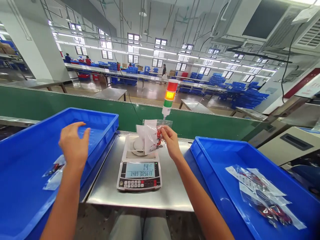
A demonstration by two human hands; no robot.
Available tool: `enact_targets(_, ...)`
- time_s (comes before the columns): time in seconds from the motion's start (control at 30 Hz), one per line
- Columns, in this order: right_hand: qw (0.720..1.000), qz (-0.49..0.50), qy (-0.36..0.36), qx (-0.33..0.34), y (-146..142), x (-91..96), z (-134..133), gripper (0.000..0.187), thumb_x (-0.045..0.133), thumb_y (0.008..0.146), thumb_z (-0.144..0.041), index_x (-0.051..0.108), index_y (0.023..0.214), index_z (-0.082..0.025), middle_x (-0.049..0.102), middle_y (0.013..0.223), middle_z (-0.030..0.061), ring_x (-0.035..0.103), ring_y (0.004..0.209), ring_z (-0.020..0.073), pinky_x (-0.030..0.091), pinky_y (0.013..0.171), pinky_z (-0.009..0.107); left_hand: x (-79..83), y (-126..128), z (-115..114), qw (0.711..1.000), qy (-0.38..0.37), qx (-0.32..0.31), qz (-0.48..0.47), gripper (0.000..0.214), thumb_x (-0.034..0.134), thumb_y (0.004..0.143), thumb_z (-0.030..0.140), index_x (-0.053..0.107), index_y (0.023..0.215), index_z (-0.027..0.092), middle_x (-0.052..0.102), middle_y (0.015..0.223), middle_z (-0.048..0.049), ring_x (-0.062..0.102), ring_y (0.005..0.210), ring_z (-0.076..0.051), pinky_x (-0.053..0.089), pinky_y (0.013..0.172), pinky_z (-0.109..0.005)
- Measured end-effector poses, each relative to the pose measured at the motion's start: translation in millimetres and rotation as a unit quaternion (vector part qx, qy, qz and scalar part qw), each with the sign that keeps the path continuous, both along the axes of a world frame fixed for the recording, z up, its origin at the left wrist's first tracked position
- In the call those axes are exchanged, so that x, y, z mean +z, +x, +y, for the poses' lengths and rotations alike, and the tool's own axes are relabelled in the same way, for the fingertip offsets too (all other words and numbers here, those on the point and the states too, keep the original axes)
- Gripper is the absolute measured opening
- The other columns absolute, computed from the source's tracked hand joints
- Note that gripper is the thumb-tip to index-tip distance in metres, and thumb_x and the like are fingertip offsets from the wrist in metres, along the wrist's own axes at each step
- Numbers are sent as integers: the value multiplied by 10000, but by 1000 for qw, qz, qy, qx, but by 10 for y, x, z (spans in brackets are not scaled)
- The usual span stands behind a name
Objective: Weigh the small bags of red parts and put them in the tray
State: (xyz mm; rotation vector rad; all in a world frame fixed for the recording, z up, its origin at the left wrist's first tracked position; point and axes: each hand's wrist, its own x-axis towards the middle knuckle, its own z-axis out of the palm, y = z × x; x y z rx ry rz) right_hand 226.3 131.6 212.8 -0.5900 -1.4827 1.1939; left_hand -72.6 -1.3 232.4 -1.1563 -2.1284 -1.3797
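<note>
The fingers (163, 131) of the right hand (171, 143) pinch one clear plastic bag (152, 136) over a single digital scale (138, 176), while the left hand's (73, 143) spread fingers (80, 128) curve above one of two blue plastic trays (100, 115) flanking the brushed-steel table (175, 196).

Bench top (140, 200): stainless steel, smooth, satin sheen. Counting scale (139, 178): off-white plastic housing, smooth, with a dull metal weighing pan (137, 145). Poly bag (160, 122): clear glossy plastic film, creased. Paper insert (150, 140): white, matt. Blue totes (96, 115): moulded plastic, smooth, semi-gloss, highlights along the rims. Green partition (75, 103): matt painted panel, base material hard to tell. Factory floor (150, 91): polished, glossy.
</note>
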Motion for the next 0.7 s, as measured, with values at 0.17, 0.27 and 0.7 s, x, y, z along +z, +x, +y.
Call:
enact_targets(0.17,998,29,4,50,-233,157,12,392,736,815,-613,738,912,-234,699,823,9,655,781,170,540,711,278,-174,636,436,905,-34,-353,-234,780,759,644,677,641,1243,191,653,1317,-134,613,1218,-331,463,1106,-507)
enact_targets(0.27,999,31,3,35,-180,182,-6,399,733,824,-603,756,992,-242,748,946,32,694,893,203,559,798,315,-240,924,698,835,-41,-445,-321,754,798,557,724,702,1039,152,730,1098,-163,683,1055,-341,551,971,-488)
enact_targets(0.7,985,50,-45,-161,650,4,-268,483,739,824,-612,738,1113,-226,761,1126,98,705,1079,290,561,927,448,-397,1025,856,908,-20,-335,-253,505,752,650,284,639,1135,203,639,1315,-104,542,1291,-318,373,1166,-506)
